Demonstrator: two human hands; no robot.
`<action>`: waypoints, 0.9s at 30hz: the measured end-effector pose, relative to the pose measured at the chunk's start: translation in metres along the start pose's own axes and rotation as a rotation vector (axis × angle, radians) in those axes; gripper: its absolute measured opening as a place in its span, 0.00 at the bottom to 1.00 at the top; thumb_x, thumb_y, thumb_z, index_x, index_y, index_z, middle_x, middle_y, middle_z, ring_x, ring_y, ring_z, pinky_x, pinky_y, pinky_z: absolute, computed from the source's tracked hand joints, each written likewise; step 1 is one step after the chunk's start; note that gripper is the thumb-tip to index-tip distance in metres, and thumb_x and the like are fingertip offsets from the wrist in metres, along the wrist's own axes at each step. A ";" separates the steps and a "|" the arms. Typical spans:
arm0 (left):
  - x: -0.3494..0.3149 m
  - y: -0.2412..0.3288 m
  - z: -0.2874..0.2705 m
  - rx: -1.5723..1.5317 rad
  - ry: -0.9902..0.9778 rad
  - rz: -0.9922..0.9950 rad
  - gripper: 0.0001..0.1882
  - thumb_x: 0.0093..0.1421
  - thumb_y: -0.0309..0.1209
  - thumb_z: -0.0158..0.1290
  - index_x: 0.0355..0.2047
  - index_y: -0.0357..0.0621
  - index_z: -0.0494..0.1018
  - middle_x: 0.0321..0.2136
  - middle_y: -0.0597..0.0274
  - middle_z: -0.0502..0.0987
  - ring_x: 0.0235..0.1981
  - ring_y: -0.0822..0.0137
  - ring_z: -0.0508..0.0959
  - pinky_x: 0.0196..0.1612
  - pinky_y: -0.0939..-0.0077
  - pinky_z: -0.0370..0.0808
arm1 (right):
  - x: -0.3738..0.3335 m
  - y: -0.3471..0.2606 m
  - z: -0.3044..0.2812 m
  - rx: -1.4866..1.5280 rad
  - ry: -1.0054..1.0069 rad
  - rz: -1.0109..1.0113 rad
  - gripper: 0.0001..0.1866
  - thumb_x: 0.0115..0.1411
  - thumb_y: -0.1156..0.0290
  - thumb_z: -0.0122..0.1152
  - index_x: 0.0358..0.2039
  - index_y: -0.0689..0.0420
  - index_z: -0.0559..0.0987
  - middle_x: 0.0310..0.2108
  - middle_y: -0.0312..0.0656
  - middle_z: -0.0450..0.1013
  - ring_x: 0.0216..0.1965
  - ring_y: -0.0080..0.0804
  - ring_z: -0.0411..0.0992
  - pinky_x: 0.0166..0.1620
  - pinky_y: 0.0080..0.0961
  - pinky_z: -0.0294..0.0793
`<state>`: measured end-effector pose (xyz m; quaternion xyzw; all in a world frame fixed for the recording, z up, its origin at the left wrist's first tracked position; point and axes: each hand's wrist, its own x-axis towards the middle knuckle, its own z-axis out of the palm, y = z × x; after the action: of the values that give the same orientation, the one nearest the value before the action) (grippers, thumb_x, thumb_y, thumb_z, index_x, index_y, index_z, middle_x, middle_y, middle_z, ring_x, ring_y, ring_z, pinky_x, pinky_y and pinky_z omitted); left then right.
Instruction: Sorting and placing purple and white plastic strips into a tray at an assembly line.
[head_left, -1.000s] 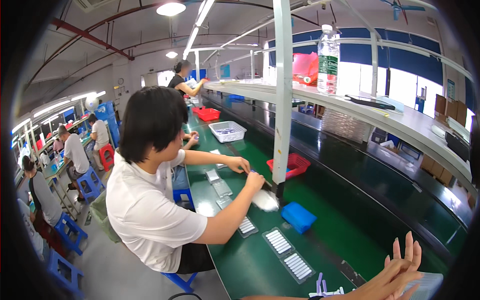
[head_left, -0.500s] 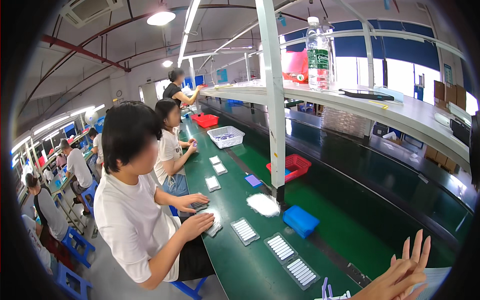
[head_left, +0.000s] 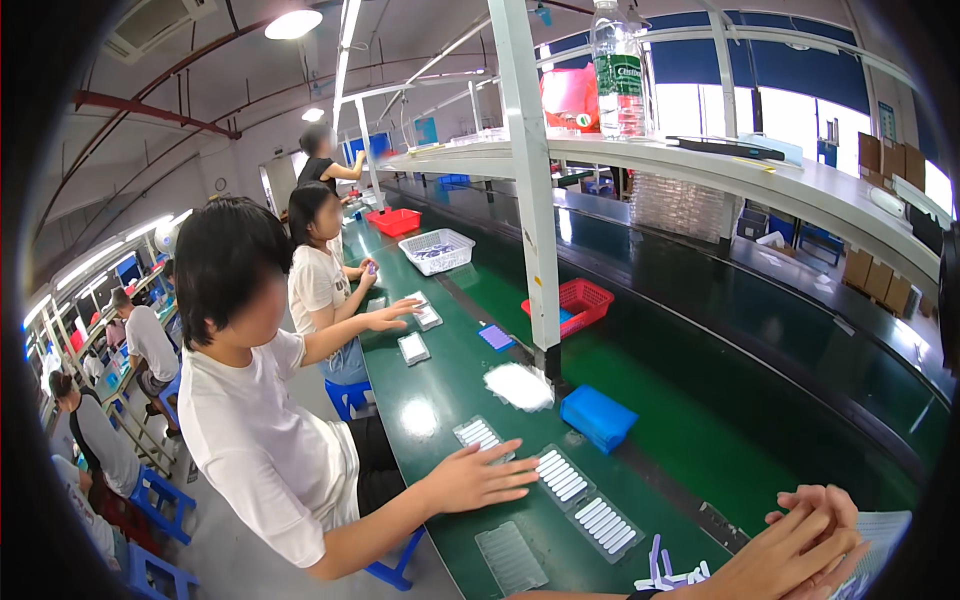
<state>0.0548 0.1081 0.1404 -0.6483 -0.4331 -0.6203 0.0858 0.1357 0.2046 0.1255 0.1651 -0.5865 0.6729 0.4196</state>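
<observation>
At the lower right, my left hand (head_left: 785, 555) lies against my right hand (head_left: 828, 498), and the fingers of both are bent and pressed together. Whatever may be between them is hidden. A pale striped item (head_left: 882, 545) shows just beside the hands; its kind is unclear. Left of my left hand lie loose white and lilac strips (head_left: 668, 578) on the green table (head_left: 455, 545). Farther left are two clear trays of white strips, a far one (head_left: 562, 478) and a near one (head_left: 608, 527). A co-worker's hand (head_left: 482, 478) reaches over a third filled tray (head_left: 478, 434).
A clear tray without strips (head_left: 512, 557) lies near the table edge. Beyond are a blue bundle (head_left: 598, 417), a white plastic-wrapped pile (head_left: 518, 386), a red basket (head_left: 582, 308) and a white basket (head_left: 437, 250). An upright post (head_left: 535, 200) supports the shelf (head_left: 690, 158).
My raised fingers have curled down, and my hands are closer together. The co-worker's hands have parted, one forward to the wrapped trays, one toward me; a clear tray now shows near the edge.
</observation>
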 end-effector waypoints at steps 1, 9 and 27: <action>-0.014 -0.016 0.008 0.053 -0.005 0.040 0.15 0.68 0.37 0.50 0.47 0.38 0.72 0.46 0.42 0.71 0.47 0.47 0.72 0.54 0.55 0.68 | 0.001 0.006 -0.006 -0.047 -0.076 -0.018 0.36 0.74 0.38 0.32 0.71 0.49 0.62 0.63 0.57 0.68 0.57 0.57 0.71 0.58 0.47 0.72; 0.005 0.008 0.001 -0.184 0.024 0.080 0.15 0.65 0.39 0.52 0.33 0.38 0.75 0.40 0.48 0.74 0.40 0.49 0.72 0.54 0.56 0.65 | -0.042 0.014 -0.054 -0.294 0.084 -0.124 0.36 0.76 0.41 0.21 0.57 0.53 0.74 0.43 0.49 0.72 0.35 0.41 0.71 0.39 0.37 0.76; 0.013 0.010 0.029 -0.041 0.058 0.139 0.06 0.60 0.30 0.58 0.27 0.43 0.80 0.31 0.60 0.81 0.37 0.60 0.83 0.45 0.68 0.75 | -0.057 0.038 -0.059 -0.014 0.232 -0.084 0.30 0.76 0.46 0.38 0.54 0.60 0.77 0.42 0.53 0.77 0.39 0.47 0.75 0.47 0.39 0.75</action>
<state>0.0809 0.1264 0.1495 -0.6600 -0.3716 -0.6403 0.1278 0.1566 0.2392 0.0446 0.1074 -0.5312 0.6652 0.5135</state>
